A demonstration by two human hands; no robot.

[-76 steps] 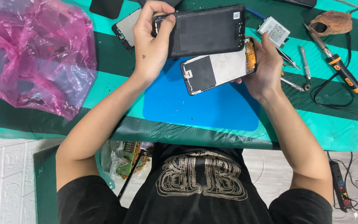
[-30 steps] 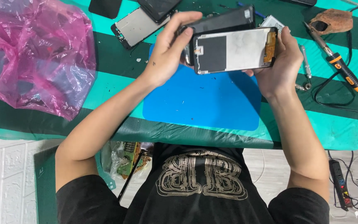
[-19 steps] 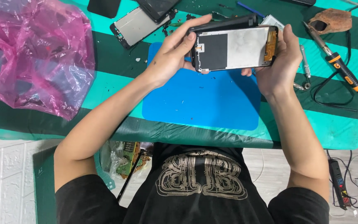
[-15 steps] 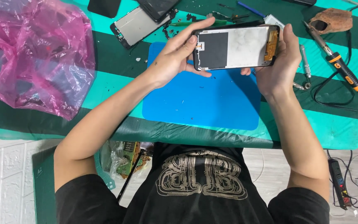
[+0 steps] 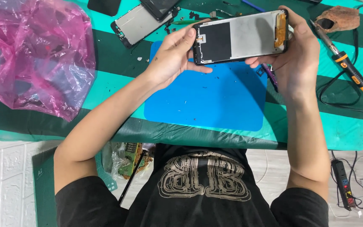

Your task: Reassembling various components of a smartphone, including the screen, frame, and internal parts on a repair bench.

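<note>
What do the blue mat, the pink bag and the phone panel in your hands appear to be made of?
Mat: probably silicone or rubber; matte, flat, with rounded corners.
Bag: thin plastic film; see-through, crinkled and glossy.
Panel, held by the left hand and right hand: a dark, likely plastic frame around a dull grey metal-looking plate, with a black patch and an amber strip, possibly flex ribbon.

Blue mat [image 5: 206,105] bare below; pink bag [image 5: 34,54] blocks left, soldering iron [image 5: 349,69] right.

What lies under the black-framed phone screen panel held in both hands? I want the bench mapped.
Under the black-framed phone screen panel, held by the left hand and right hand, lies the blue rectangular work mat. The tabletop directly behind it is covered.
</note>
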